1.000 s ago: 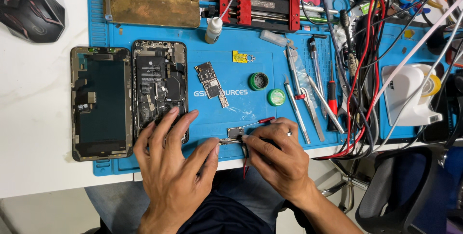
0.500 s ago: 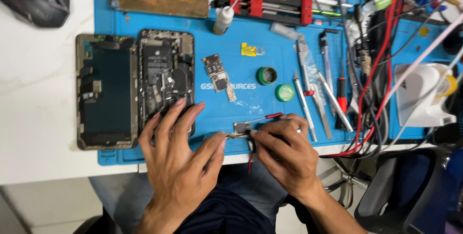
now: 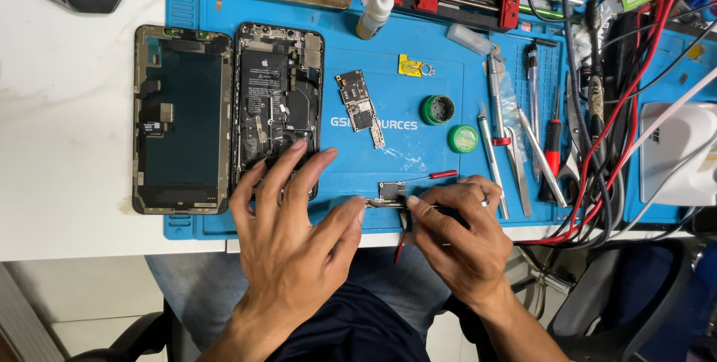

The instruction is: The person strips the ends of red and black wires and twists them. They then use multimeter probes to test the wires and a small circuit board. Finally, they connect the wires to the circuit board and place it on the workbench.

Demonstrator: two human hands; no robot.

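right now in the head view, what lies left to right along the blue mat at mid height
Detached black phone screen → opened phone body with its insides bare → small bare circuit board → round green open pot → round green lid → silver tweezers → red-handled screwdriver.

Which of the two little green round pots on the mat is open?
The darker green pot, the one nearer the loose circuit board: you see down into its dark inside. The lighter green pot beside it shows a flat closed top.

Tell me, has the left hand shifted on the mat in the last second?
No. The left hand keeps its fingers on the opened phone's lower corner, thumb at the small board; only the camera drifted.
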